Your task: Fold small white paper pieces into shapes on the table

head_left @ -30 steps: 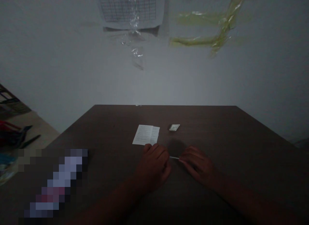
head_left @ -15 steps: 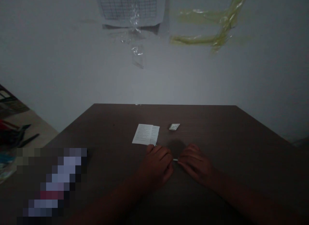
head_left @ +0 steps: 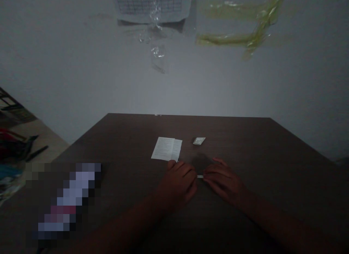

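Between my two hands shows a short strip of white paper (head_left: 200,176), most of it hidden by the fingers. My left hand (head_left: 178,183) is closed around its left end, fingers curled. My right hand (head_left: 225,181) pinches the other end, its thumb and fingertips together and one finger a little raised. Just beyond my left hand a printed sheet of paper (head_left: 165,149) lies on the table, with a narrower piece along its right side. Past my right hand is a small folded paper (head_left: 199,141), lying apart from both hands.
The dark wooden table (head_left: 131,130) meets a pale wall at its far edge. A blurred-out long object (head_left: 72,195) lies on the left. Yellow tape (head_left: 226,39) and a gridded sheet (head_left: 149,3) are stuck to the wall. Assorted items (head_left: 16,148) are on the floor at left.
The strip between my hands now looks wider, with markings visible on it. My right hand has shifted slightly and its finger has lifted. The view has moved a little.
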Motion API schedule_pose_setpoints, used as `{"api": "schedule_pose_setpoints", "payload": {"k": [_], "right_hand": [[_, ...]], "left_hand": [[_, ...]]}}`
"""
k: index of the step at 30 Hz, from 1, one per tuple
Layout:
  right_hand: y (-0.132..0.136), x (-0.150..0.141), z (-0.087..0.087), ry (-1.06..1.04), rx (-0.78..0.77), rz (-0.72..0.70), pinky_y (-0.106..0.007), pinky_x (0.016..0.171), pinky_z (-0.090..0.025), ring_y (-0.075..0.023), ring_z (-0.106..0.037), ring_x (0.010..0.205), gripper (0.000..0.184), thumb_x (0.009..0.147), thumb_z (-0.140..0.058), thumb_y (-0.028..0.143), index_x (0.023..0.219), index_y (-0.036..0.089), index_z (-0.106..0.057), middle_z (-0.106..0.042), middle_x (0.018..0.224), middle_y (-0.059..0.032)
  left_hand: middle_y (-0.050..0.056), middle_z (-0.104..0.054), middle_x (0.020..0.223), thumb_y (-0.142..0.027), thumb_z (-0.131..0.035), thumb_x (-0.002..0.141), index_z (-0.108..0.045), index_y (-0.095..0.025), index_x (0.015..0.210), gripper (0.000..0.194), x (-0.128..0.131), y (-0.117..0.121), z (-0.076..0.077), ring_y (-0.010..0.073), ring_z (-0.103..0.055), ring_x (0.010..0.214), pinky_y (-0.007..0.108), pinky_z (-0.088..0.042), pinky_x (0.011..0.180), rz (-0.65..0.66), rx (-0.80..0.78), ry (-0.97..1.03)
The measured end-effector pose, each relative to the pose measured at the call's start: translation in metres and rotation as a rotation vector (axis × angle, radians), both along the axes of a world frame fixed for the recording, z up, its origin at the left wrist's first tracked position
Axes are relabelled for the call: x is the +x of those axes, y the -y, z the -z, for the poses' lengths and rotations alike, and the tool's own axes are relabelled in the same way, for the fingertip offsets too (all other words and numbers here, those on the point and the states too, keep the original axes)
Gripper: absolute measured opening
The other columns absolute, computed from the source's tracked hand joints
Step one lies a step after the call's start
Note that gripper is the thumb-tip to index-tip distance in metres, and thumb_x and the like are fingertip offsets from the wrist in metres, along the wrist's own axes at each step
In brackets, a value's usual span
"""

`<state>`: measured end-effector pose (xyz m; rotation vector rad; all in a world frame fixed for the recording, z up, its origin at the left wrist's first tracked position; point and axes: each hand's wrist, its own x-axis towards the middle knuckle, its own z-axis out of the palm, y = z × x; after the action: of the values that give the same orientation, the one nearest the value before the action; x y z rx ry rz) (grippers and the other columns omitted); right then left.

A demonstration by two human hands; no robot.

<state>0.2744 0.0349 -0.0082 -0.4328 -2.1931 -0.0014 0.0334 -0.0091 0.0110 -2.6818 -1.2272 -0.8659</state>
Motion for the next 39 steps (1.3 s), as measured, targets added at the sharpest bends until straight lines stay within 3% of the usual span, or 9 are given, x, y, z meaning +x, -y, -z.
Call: {"api": "schedule_pose_setpoints", "payload": {"k": [8, 20, 25, 32, 39], "right_hand": [[-0.002, 0.003, 0.002, -0.013, -0.050, 0.005, -0.047, 0.117, -0.055, -0.0188, -0.078, 0.090, 0.012, 0.108, -0.064, 0.019, 0.112, 0.026, -0.073, -0.080, 0.098, -0.0013], [-0.001, 0.002, -0.001, 0.016, -0.088, 0.075, -0.050, 0.097, -0.061, -0.0238, -0.076, 0.093, 0.013, 0.105, -0.063, 0.017, 0.113, 0.026, -0.069, -0.079, 0.098, -0.0042], [0.004, -0.006, -0.002, -0.010, -0.044, 0.097, -0.050, 0.097, -0.058, -0.0245, -0.074, 0.094, 0.018, 0.103, -0.060, 0.014, 0.113, 0.026, -0.068, -0.078, 0.099, -0.0055], [0.015, -0.016, -0.006, -0.021, -0.001, 0.081, -0.045, 0.088, -0.054, -0.0237, -0.069, 0.087, 0.016, 0.095, -0.056, 0.008, 0.099, 0.022, -0.061, -0.071, 0.094, -0.0057], [0.018, -0.018, -0.008, -0.029, -0.047, 0.055, -0.043, 0.082, -0.052, -0.0229, -0.067, 0.084, 0.018, 0.094, -0.055, 0.006, 0.101, 0.023, -0.057, -0.069, 0.091, -0.0048]], "left_hand": [[0.002, -0.076, 0.099, -0.009, -0.067, 0.093, -0.066, -0.021, 0.098, 0.012, -0.003, -0.002, 0.001, 0.0234, -0.070, 0.094, 0.041, -0.043, 0.085, -0.018, -0.031, 0.059], [0.000, -0.079, 0.099, -0.010, -0.068, 0.096, -0.067, -0.021, 0.099, 0.012, -0.002, -0.002, 0.004, 0.0220, -0.073, 0.092, 0.040, -0.043, 0.087, 0.032, -0.018, 0.127], [0.000, -0.078, 0.098, -0.014, -0.068, 0.098, -0.067, -0.021, 0.097, 0.007, 0.000, -0.001, 0.005, 0.0220, -0.072, 0.090, 0.041, -0.045, 0.085, 0.044, 0.015, 0.119], [-0.001, -0.076, 0.092, -0.019, -0.069, 0.101, -0.068, -0.022, 0.094, 0.008, 0.012, 0.006, 0.005, 0.0214, -0.071, 0.085, 0.042, -0.047, 0.082, 0.070, 0.079, 0.089], [0.001, -0.074, 0.088, -0.018, -0.065, 0.105, -0.069, -0.021, 0.093, 0.013, 0.014, 0.011, 0.005, 0.0214, -0.070, 0.081, 0.042, -0.049, 0.081, 0.069, 0.072, 0.101]]}}
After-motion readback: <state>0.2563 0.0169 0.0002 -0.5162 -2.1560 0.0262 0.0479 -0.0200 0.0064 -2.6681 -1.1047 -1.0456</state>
